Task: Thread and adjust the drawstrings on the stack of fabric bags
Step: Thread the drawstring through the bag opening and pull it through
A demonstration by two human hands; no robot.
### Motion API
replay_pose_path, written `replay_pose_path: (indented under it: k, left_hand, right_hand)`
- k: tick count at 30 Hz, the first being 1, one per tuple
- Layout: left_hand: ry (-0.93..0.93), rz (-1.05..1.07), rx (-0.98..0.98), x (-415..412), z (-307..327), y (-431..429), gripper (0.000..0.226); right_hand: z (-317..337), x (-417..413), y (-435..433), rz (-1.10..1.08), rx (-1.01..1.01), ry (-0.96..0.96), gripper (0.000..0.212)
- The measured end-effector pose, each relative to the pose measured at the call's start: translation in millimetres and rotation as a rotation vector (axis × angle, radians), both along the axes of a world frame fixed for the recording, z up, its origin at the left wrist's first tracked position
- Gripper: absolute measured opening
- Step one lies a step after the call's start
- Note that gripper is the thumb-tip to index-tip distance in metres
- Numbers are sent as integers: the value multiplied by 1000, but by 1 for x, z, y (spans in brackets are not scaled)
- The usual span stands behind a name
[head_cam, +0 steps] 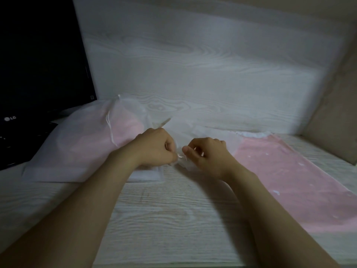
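One black monitor [38,64] lettered "LG". Just right of monitor, one stuffed sheer bag [83,144]; farther right, left hand [154,147] and right hand [205,154], fingers curled, pinching second bag [212,132].

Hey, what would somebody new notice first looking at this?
Two hands meet mid-desk: the left hand and right hand pinch the edge of a thin white bag. A stuffed white sack lies left by a black monitor; pink fabric stretches along the right.
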State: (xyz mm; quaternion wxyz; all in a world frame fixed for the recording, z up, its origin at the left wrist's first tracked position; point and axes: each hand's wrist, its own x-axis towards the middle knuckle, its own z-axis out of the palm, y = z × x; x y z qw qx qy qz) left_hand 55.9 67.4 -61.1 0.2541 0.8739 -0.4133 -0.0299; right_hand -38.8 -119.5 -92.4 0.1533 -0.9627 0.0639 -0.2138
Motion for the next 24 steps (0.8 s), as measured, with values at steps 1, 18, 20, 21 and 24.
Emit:
replay_pose_path:
  k: [1, 18, 20, 21, 24]
  left_hand:
    - [18, 2, 3, -1, 0, 0, 9]
    - [-22, 62, -95, 0, 0, -5, 39]
    - [-36, 62, -162, 1, 2, -5, 40]
    - [-18, 55, -204, 2, 3, -5, 39]
    - [45, 10, -325, 2, 5, -5, 40]
  right_hand:
    - [0, 0, -1, -5, -6, -7, 33]
    - [0, 5, -10, -186, 54, -310, 36]
    - [3, 2, -9, -195, 120, -352, 36]
    - [7, 0, -7, -200, 160, -364, 37]
    - [17, -8, 3, -216, 378, -371, 46]
